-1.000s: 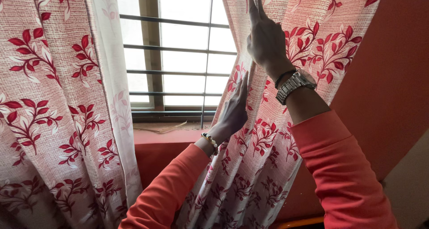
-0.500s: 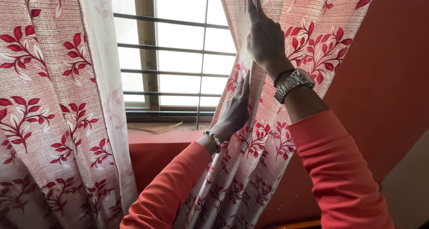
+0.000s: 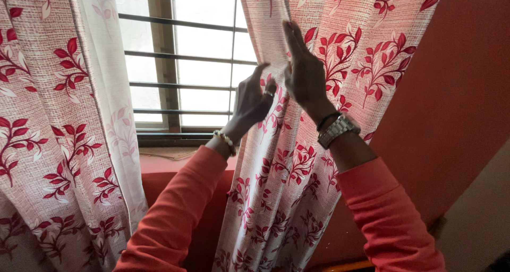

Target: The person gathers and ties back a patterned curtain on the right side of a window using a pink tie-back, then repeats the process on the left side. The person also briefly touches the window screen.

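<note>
Left curtain (image 3: pixel 53 123) hangs at the left edge, not touched. Barred window (image 3: pixel 180 65) is exposed in the middle, with a red sill (image 3: pixel 159 163) below it.

Left hand (image 3: pixel 252 102) is raised at the inner edge of the right curtain (image 3: pixel 297 166) — fingers curled, thumb up, apparently pinching the hem, though the contact is partly hidden, so a firm hold cannot be confirmed. Right hand (image 3: pixel 303 70) is held just beside it, fingers straight and together, palm laid flat against the cloth; nothing is clasped. A metal watch (image 3: pixel 336 129) is worn on the right wrist, a bead bracelet (image 3: pixel 224 140) on the left.

Step judged in hand: the right curtain's edge is being gathered or regripped, between pulls. For the next move a proper closed grip on the hem is probably needed from both hands, then an even sideways draw — fabric is light and loose, so it can slip from a flat palm.

Versus the earlier frames: the right hand is lowered from the top of the view and is opened flat; the left hand is raised from well below to level with it; the view is shifted slightly right.
</note>
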